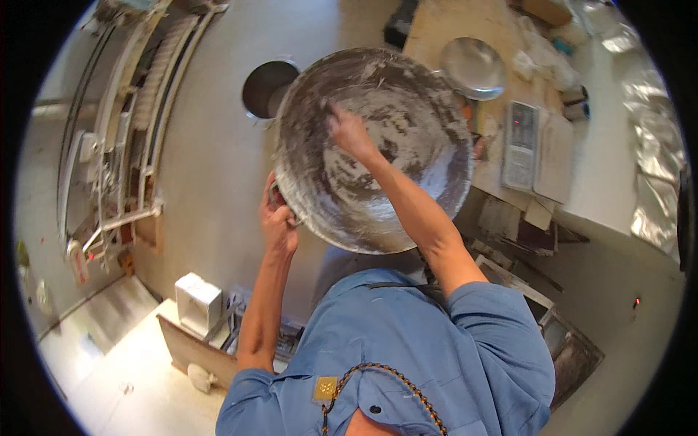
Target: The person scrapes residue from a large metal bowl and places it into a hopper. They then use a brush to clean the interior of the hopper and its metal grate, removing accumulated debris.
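A large round metal basin [414, 225] is tilted toward me in front of my body. Pale, dry-looking residue is smeared in patches over its dark inside. My left hand [279, 224] is closed round the handle [276, 195] at the basin's lower left rim. Inside the basin, my right hand [350, 136] reaches to the upper left part of its wall. Motion blurs its fingers, so I cannot make out whether they hold anything.
A dark round opening [267, 89] lies just left of the basin. On the wooden table [443, 22] at the right are a shiny metal bowl [472, 69] and a grey device with a keypad [520, 145]. A white box [198, 302] stands at lower left; a metal-framed machine [109, 167] is farther left.
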Tool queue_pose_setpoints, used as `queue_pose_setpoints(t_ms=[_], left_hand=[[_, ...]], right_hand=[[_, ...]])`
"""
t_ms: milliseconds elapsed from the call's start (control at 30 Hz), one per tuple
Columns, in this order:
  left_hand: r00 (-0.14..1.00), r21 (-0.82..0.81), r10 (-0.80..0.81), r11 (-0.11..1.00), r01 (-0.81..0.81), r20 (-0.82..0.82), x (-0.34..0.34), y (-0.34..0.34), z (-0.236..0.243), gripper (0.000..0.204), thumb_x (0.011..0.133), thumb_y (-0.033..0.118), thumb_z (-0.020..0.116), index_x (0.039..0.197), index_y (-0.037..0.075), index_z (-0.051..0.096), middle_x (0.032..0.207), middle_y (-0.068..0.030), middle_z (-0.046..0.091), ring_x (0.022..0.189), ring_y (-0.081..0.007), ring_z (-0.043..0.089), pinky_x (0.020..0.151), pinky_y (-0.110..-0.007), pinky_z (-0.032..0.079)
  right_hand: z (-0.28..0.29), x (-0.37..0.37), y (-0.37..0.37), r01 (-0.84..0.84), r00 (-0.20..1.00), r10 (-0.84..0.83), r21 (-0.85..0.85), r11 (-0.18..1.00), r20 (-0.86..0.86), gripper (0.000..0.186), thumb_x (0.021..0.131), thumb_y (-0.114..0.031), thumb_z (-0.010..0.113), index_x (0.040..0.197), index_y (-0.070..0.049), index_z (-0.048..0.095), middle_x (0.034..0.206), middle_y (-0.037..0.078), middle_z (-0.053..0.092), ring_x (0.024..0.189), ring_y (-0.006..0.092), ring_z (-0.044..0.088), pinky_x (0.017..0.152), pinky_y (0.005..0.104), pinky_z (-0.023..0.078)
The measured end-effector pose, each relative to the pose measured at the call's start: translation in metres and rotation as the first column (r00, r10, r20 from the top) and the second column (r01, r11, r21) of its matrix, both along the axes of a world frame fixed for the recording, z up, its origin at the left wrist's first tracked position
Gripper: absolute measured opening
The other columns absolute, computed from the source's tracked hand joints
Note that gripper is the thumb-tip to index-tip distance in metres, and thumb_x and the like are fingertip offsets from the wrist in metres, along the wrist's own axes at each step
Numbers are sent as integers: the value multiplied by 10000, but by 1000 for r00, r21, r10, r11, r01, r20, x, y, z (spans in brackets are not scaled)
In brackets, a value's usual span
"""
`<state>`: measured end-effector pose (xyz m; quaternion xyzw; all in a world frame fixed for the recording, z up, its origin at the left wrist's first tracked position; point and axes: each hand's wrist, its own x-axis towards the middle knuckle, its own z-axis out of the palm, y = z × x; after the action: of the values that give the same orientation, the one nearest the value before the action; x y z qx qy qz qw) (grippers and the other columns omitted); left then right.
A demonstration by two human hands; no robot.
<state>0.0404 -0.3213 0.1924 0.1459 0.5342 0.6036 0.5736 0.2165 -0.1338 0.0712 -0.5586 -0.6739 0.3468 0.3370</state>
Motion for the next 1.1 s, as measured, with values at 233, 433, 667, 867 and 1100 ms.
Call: queue_pose_setpoints(t_ms=[233, 433, 667, 867, 1100], left_hand=[[999, 72, 26, 997, -24, -36, 7, -2, -9, 933, 711, -243, 387, 1592, 52, 480, 1508, -120, 588, 1154, -132, 648, 543, -172, 393], [988, 69, -156, 985, 157, -21, -32, 27, -19, 984, 646, -201, 372, 1600, 24, 459, 1548, -132, 563, 1323, -221, 613, 853, -224, 541], [951, 79, -286, 952, 296, -113, -37, 33, -10, 998, 616, -169, 393, 1599, -3, 442, 1533, -148, 570, 1412, -256, 562, 1042, -297, 531], [983, 112, -177, 977, 181, -44, -25, 29, -9, 964, 645, -173, 391, 1594, -17, 445, 1501, -136, 596, 1285, -191, 639, 778, -197, 524], [957, 84, -270, 957, 279, -104, -39, 45, -12, 963, 637, -156, 391, 1589, -22, 451, 1483, -152, 617, 1280, -190, 646, 849, -210, 540]], right_hand=[[48, 219, -203, 21, 570, 396, -495, 869, 720, 294, 944, -166, 580, 1217, -110, 674, 908, 203, 759, 877, 417, 752, 730, 549, 577], [-6, 260, -70, -56, 461, 48, -25, 998, 886, 537, 950, -73, 597, 1476, -9, 509, 845, 168, 755, 731, 335, 762, 595, 468, 599], [-42, 118, 85, -441, 649, 113, 252, 861, 753, 840, 917, -25, 605, 1683, -176, 295, 699, 132, 663, 558, 298, 659, 502, 460, 562], [-1, 186, -49, -307, 711, 298, -99, 946, 637, 577, 1013, -169, 603, 1569, -128, 458, 656, 162, 642, 608, 364, 669, 542, 501, 499], [5, 278, -39, -227, 373, 222, -143, 963, 901, 658, 979, -28, 522, 1617, -164, 432, 812, 165, 744, 713, 353, 756, 634, 512, 618]])
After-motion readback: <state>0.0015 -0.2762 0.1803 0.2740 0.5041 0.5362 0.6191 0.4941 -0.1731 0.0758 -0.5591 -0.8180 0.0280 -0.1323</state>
